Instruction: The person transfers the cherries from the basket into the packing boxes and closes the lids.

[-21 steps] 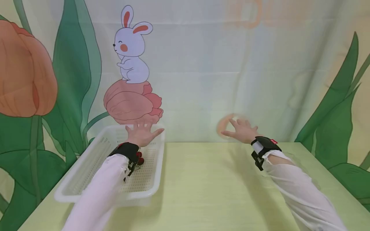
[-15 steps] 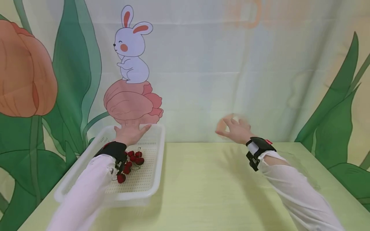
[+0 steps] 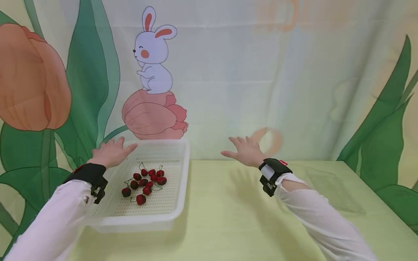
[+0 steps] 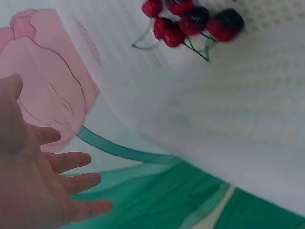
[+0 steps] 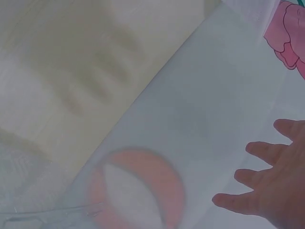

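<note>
My left hand [image 3: 111, 152] hovers over the far left rim of a white plastic basket [image 3: 183, 181], fingers spread and holding nothing. In the left wrist view the same hand [image 4: 43, 176] shows its fingers apart, beside the basket's wall. Several dark red cherries [image 3: 147, 190] with green stems lie on the basket's perforated floor; some of these cherries [image 4: 193, 21] appear at the top of the left wrist view. My right hand [image 3: 246, 152] is raised above the table to the right of the basket, fingers stretched out with nothing in them.
A clear plastic tray [image 3: 336, 190] lies on the right side of the pale yellow table [image 3: 222, 224], partly behind the right forearm. A printed curtain [image 3: 222, 72] with a rabbit and tulips hangs along the table's back edge. Each wrist wears a black strap with a camera.
The left hand has moved left, uncovering the cherries it and its wrist hid before. My right hand has shifted left toward the middle, and more of the clear tray shows. The view has turned slightly.
</note>
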Action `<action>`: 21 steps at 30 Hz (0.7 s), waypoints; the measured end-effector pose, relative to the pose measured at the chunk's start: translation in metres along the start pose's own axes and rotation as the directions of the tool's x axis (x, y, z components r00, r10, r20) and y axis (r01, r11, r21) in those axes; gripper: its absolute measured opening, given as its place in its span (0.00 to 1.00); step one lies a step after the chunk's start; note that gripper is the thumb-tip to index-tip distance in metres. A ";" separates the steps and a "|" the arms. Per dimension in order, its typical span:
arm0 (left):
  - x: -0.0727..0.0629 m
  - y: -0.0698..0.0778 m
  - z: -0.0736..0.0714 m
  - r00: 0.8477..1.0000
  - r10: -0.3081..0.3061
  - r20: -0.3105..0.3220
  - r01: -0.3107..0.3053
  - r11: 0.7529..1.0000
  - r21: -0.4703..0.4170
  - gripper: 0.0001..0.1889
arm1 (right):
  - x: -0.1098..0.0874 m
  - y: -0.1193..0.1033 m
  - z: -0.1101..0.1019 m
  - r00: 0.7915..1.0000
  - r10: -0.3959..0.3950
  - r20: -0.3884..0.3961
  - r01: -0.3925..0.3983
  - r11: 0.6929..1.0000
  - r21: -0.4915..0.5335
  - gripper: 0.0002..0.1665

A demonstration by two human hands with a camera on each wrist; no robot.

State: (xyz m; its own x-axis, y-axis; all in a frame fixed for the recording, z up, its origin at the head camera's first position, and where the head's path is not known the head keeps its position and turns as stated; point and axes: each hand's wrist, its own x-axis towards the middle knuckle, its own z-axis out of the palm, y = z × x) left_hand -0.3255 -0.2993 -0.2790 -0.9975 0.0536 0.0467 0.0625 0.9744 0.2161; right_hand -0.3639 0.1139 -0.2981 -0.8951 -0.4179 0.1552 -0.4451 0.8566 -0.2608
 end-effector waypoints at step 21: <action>-0.029 -0.051 0.004 0.892 -0.074 0.447 0.217 0.936 -0.277 0.27 | 0.013 -0.082 0.061 0.990 -0.059 0.128 0.001 0.911 0.413 0.46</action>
State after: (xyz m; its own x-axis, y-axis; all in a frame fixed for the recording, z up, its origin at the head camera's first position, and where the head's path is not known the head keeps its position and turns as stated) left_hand -0.3002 -0.3497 -0.2951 -0.9091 0.0734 -0.4101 -0.1482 0.8630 0.4829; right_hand -0.3402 0.0203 -0.3328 -0.8629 -0.5032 0.0475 -0.4164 0.6546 -0.6310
